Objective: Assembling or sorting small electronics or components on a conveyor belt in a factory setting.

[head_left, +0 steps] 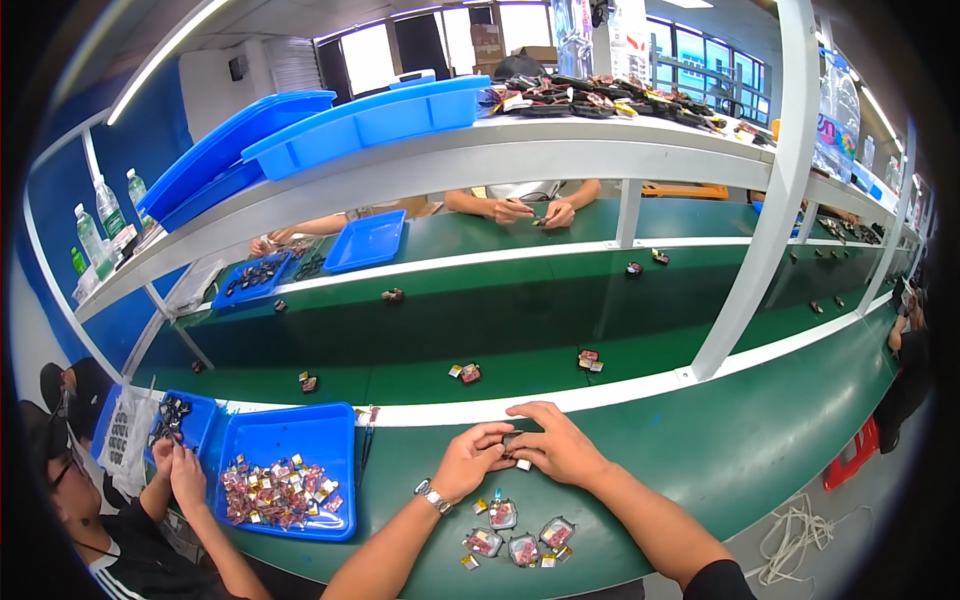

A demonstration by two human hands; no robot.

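Observation:
My left hand [474, 460], with a metal watch on the wrist, and my right hand [556, 446] meet over the near green bench. Between their fingertips they grip a small dark electronic casing, mostly hidden by the fingers. A small silver battery [523, 464] shows just below it, beside the right fingers. Nearer to me, between my forearms, lie several small casings [523, 549] with red circuit boards inside. Little silver batteries with yellow ends [470, 563] lie beside them.
A blue tray [345, 490] of red boards and batteries stands left, near a co-worker's hands [180, 475]. Tweezers [368, 435] lie beside it. Past a white rail, a green belt [420, 375] carries scattered boards. A white shelf post [755, 200] rises at right; blue trays [370, 120] sit overhead.

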